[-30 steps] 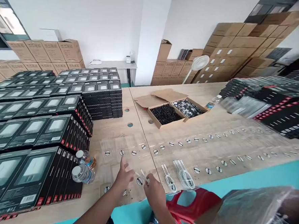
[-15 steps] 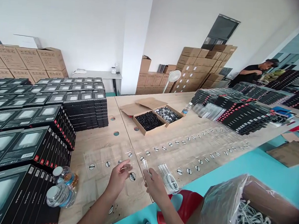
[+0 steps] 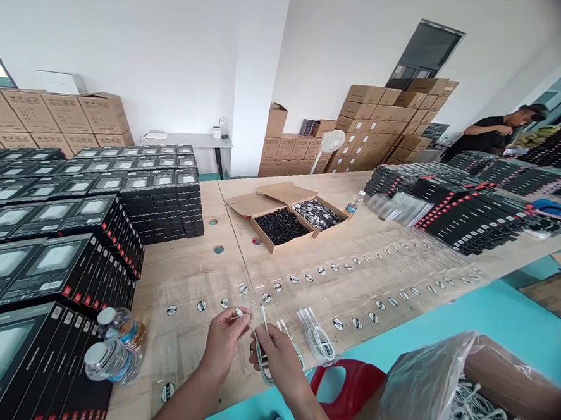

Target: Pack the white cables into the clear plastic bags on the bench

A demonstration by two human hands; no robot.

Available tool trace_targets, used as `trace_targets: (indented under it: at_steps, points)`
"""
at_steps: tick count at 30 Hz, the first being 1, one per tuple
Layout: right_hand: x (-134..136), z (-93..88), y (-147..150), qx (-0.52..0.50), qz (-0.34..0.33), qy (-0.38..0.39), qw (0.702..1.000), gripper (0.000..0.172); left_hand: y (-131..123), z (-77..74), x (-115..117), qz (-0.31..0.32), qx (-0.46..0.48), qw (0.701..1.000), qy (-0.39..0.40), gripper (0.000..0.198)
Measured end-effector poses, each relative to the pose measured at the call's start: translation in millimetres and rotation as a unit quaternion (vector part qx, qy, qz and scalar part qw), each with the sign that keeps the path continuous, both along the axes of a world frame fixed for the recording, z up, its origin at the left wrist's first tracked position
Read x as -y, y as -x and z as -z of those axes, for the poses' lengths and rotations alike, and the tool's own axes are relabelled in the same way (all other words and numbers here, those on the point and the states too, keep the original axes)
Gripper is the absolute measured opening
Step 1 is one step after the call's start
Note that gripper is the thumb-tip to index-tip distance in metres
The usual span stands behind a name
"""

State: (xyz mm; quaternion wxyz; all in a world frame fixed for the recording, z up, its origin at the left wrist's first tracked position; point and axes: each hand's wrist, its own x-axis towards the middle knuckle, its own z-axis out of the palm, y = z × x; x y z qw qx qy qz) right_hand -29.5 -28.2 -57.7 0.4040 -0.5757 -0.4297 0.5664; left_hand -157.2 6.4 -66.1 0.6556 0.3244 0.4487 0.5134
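Observation:
My left hand (image 3: 225,336) pinches one white plug end of a white cable (image 3: 262,361), thumb against fingers. The rest of that cable hangs in a loop from my right hand (image 3: 274,352), whose fingers close round it, with the other plug pointing up. Both hands are close together above the near table edge. Just behind my right hand lies another white cable (image 3: 295,349), partly hidden. Bundled white cables (image 3: 318,336) rest to its right. Clear plastic bags (image 3: 199,294) with round black-and-white labels lie flat in rows around them.
Stacked black product boxes (image 3: 80,255) and two bottles (image 3: 114,361) stand left. Open cartons hold small black parts (image 3: 282,226) and silvery pieces (image 3: 316,213). A red stool (image 3: 350,392) and a plastic-lined box of cables (image 3: 422,383) are at right. A co-worker (image 3: 494,131) stands farther back.
My left hand, open before, now pinches a plug end. The cable in my right hand now hangs as a loose loop, and another cable shows on the table behind it.

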Motion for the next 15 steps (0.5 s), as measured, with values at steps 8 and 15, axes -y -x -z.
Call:
trace_targets:
  at_steps: [8, 15]
  points:
    - [3, -9.0, -5, 0.034, 0.057, 0.003, 0.998, 0.034, 0, 1.1, 12, 0.013, 0.050, 0.998, -0.020, 0.079]
    - [5, -18.0, 5, 0.123, 0.064, -0.023, 0.990, 0.024, -11, -14.0, 13, 0.050, 0.120, 0.991, 0.023, 0.026]
